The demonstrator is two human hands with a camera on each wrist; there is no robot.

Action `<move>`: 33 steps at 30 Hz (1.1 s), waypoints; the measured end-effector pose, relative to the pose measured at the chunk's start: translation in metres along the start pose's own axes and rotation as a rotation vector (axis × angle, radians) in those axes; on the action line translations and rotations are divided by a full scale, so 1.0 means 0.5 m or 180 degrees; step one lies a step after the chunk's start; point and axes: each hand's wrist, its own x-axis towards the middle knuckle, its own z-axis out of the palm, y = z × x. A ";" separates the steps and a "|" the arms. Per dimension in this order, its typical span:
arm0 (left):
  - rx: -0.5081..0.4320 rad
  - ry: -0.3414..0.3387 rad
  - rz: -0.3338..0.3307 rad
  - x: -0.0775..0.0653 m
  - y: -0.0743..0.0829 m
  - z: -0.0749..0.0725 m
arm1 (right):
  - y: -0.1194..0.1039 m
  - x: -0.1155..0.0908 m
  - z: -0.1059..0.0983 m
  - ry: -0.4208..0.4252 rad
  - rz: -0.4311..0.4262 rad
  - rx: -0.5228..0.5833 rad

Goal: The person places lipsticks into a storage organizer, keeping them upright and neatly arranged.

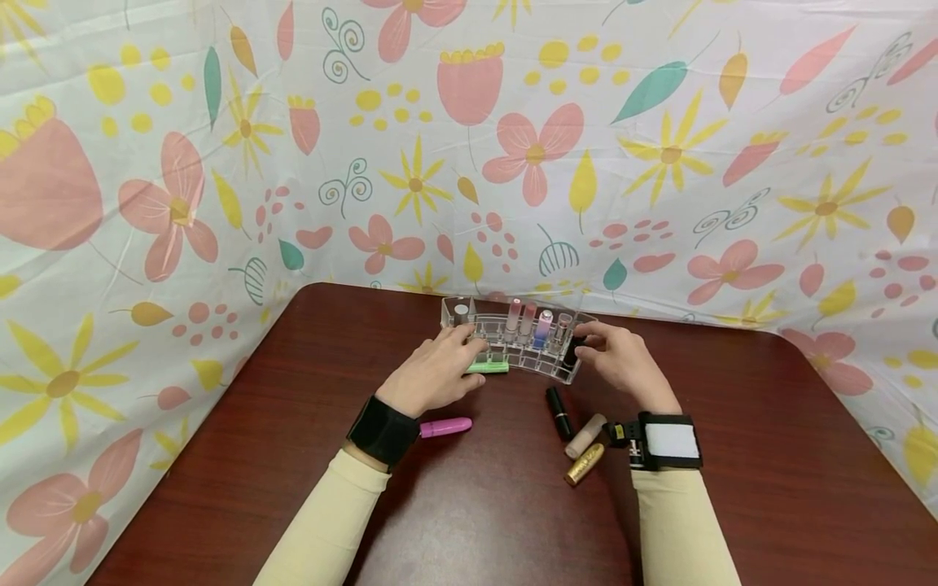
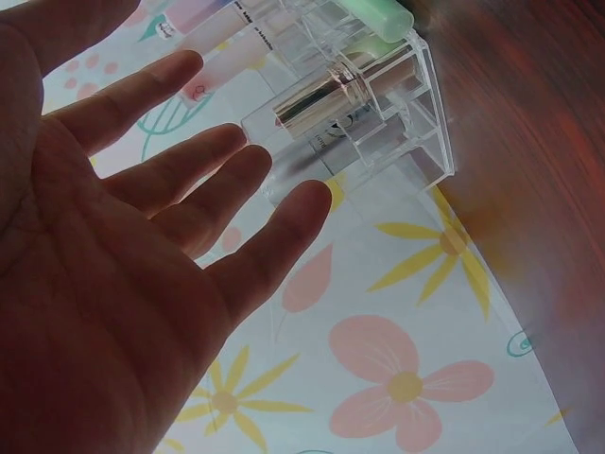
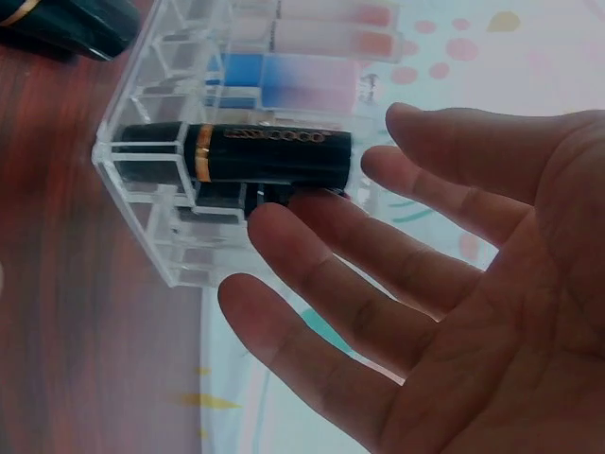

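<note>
A clear tiered lipstick organizer (image 1: 523,360) stands toward the back of the table. At its right end a black lipstick with a gold band (image 3: 284,156) sits in a front slot. My right hand (image 1: 619,358) is beside that lipstick, thumb and fingers spread and relaxed around it without a grip. My left hand (image 1: 436,370) reaches over the organizer's left end with fingers extended, holding nothing. In the left wrist view a silver-gold lipstick (image 2: 326,99) stands in an end slot near those fingertips. A light green tube (image 1: 489,368) lies at the organizer's front left, partly hidden by the left hand.
Pink lip tubes (image 1: 514,316) and a blue-pink tube (image 1: 543,330) stand in the organizer's slots. On the table lie a magenta tube (image 1: 447,427), a black lipstick (image 1: 559,413), a beige tube (image 1: 585,436) and a gold lipstick (image 1: 585,465). A flowered cloth (image 1: 410,244) hangs behind.
</note>
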 end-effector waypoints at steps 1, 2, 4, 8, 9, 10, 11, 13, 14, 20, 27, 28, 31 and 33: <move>-0.0002 0.0010 0.0008 0.000 0.000 0.000 | -0.001 -0.001 -0.003 -0.0001 -0.0013 -0.0012; -0.0009 0.0011 0.0013 0.000 -0.001 0.000 | -0.002 -0.003 -0.006 -0.0005 -0.0019 -0.0021; -0.0010 0.0011 0.0021 0.000 -0.001 0.000 | -0.002 -0.006 -0.011 -0.0023 -0.0021 -0.0035; -0.0008 0.0007 0.0038 0.000 -0.001 0.001 | 0.000 -0.012 -0.022 -0.0030 -0.0022 -0.0076; 0.0001 0.0010 0.0037 0.000 -0.001 0.001 | 0.000 -0.014 -0.025 -0.0034 -0.0011 -0.0079; 0.0009 0.0026 0.0046 -0.001 -0.002 0.000 | -0.002 -0.017 -0.030 -0.0025 -0.0007 -0.0081; 0.0020 0.0054 0.0063 -0.002 -0.002 -0.001 | -0.004 -0.020 -0.035 -0.0022 -0.0001 -0.0084; 0.0067 0.0118 0.0095 -0.004 -0.001 -0.006 | -0.012 -0.029 -0.048 -0.0008 -0.0002 -0.0083; 0.0097 0.0166 0.0115 -0.006 -0.001 -0.009 | -0.017 -0.035 -0.055 -0.0001 0.0003 -0.0084; 0.0194 0.0369 0.0180 -0.014 0.017 -0.035 | -0.045 -0.066 -0.101 0.0238 -0.0122 -0.0153; 0.0339 0.0554 0.0373 -0.023 0.044 -0.055 | -0.041 -0.088 -0.129 0.0395 -0.0179 -0.0141; 0.0352 0.0565 0.0390 -0.024 0.046 -0.056 | -0.038 -0.089 -0.130 0.0382 -0.0157 -0.0137; 0.0383 0.0577 0.0413 -0.027 0.051 -0.060 | -0.029 -0.092 -0.132 0.0339 -0.0092 -0.0148; 0.0394 0.0626 0.0445 -0.028 0.054 -0.063 | -0.025 -0.094 -0.132 0.0327 -0.0060 -0.0160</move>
